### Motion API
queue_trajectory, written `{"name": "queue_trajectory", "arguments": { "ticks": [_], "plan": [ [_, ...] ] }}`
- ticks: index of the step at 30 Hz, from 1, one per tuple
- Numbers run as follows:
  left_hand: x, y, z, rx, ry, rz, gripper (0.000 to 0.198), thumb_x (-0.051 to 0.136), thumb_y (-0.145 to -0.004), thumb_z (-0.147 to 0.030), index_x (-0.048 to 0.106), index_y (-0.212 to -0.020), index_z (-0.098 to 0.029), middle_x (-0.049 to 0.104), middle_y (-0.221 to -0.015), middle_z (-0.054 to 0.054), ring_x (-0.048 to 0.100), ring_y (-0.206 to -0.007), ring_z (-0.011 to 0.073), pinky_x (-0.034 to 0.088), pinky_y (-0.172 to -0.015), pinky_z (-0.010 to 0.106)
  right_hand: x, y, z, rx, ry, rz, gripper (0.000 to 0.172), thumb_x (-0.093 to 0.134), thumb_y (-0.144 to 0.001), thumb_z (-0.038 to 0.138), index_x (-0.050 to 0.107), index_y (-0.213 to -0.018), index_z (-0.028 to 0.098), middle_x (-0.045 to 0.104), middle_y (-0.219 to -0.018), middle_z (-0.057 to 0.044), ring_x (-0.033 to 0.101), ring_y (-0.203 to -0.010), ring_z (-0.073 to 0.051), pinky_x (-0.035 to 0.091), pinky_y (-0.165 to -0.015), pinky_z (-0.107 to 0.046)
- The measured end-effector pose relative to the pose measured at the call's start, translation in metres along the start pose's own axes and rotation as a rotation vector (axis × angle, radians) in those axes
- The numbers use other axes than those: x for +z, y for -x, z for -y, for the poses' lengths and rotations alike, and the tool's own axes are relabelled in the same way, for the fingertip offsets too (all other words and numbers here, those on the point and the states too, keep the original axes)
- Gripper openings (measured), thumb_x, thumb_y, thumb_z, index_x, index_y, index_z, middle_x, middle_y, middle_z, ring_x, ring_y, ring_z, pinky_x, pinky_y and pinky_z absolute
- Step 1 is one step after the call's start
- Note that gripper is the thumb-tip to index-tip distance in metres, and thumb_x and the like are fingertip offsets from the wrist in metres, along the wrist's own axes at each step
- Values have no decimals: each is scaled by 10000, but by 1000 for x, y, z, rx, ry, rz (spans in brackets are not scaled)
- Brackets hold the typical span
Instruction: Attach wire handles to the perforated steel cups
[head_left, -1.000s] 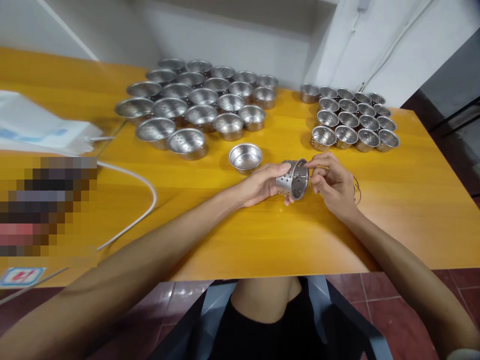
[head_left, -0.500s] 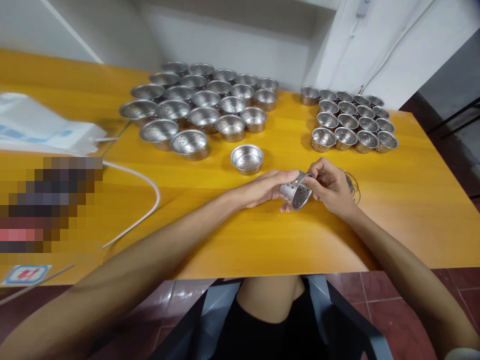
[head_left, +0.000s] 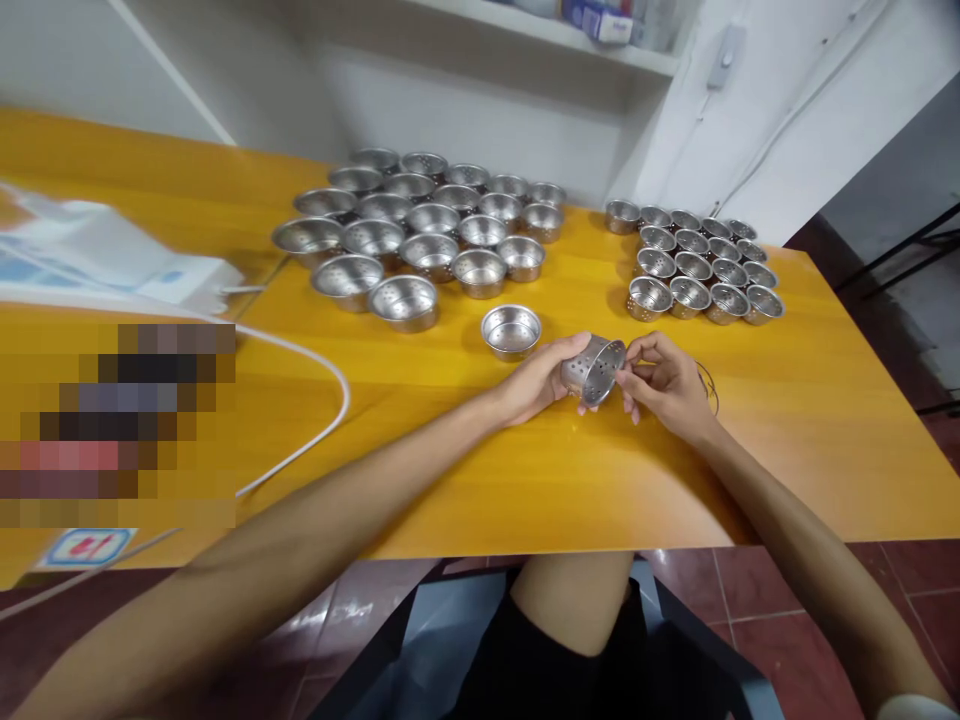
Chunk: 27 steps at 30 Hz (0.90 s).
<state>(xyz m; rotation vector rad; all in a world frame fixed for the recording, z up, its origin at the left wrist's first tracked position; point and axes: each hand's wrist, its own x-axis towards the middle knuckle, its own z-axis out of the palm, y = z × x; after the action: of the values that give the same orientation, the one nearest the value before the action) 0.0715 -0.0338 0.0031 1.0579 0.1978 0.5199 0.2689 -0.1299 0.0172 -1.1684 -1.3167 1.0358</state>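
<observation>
My left hand [head_left: 541,382] is wrapped round the side of a perforated metal cup [head_left: 582,368], tilted on its side with its mouth to the right. At the cup's rim, the thumb and forefinger of my right hand [head_left: 666,385] are pinched together; its other fingers curl loosely. Behind the right hand a piece of thin curved wire [head_left: 711,388] lies on the table, mostly hidden. A shallow perforated metal bowl [head_left: 511,333] stands alone just beyond the left hand.
Rows of perforated bowls [head_left: 430,255] stand at the back left, and smaller perforated cups [head_left: 691,296] at the back right. A white power strip [head_left: 169,270] lies left, its cable [head_left: 341,375] looping across the yellow table [head_left: 480,500]. Above is a shelf [head_left: 517,35].
My right fingers have drawn back from inside the cup's mouth to its rim. The left hand still holds the cup. The camera view has tilted up and shifted.
</observation>
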Motion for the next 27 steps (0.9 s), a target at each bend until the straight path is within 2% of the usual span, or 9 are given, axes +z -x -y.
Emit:
{"name": "queue_trajectory", "arguments": {
  "ticks": [3,6,11,14,17,20,22,25,27],
  "plan": [
    [0,1,1,28,3,-35,617,844,-867,-730,777,-938,-121,789,-811,92,708,-670,171,571,-581,255,2,-1,0,34,-23,39,507,943,-882,549,548,-1000,253,691,-761,57,709,-502,-139,581,-421,-249],
    [1,3,0,13,-19,-20,593,860,-874,-706,793,-959,-123,802,-845,96,728,-733,176,584,-641,258,1,-2,0,39,-32,61,471,908,-922,530,529,-998,261,712,-708,55,740,-541,-160,621,-495,-271],
    [1,2,-1,-3,-13,43,587,861,-894,-699,789,-993,-125,817,-881,115,762,-774,199,592,-655,269,1,-1,-2,52,-37,56,412,897,-937,448,529,-963,265,701,-654,66,699,-507,-152,556,-477,-259],
    [-2,0,2,-24,-10,24,618,764,-978,-711,759,-1146,-117,827,-947,141,787,-801,223,633,-707,314,-1,3,-3,25,-35,7,406,887,-937,450,523,-939,271,674,-635,70,667,-472,-153,492,-428,-255],
    [-4,-1,6,-12,1,-88,667,645,-1054,-718,634,-1396,-146,815,-1070,146,824,-835,251,669,-776,381,-15,-3,3,-33,-2,-124,407,906,-907,429,532,-965,281,670,-650,68,652,-456,-160,477,-403,-265],
    [-5,1,11,41,-32,-194,610,634,-1076,-683,573,-1421,-183,736,-1296,162,829,-801,227,671,-737,384,-37,-40,18,-49,89,-265,444,927,-847,337,531,-1041,289,664,-649,65,635,-450,-167,474,-411,-272],
    [-5,2,15,67,-98,-212,530,677,-1076,-615,596,-1381,-189,680,-1380,167,821,-787,196,653,-695,347,-48,-83,29,52,149,-297,452,897,-830,252,524,-1084,277,647,-627,63,634,-455,-179,460,-424,-267],
    [-6,1,20,84,-166,-230,439,727,-1068,-523,628,-1329,-183,716,-1262,133,804,-767,160,618,-666,290,-47,-157,38,232,307,-316,242,744,-921,112,588,-1075,214,691,-660,-5,696,-550,-197,525,-507,-278],
    [-7,0,23,89,-173,-240,423,756,-1053,-491,632,-1307,-176,735,-1134,93,795,-751,155,613,-664,280,-39,-197,39,325,526,-376,135,675,-967,47,642,-1047,150,712,-685,-48,738,-628,-203,587,-582,-287]
  ]
}}
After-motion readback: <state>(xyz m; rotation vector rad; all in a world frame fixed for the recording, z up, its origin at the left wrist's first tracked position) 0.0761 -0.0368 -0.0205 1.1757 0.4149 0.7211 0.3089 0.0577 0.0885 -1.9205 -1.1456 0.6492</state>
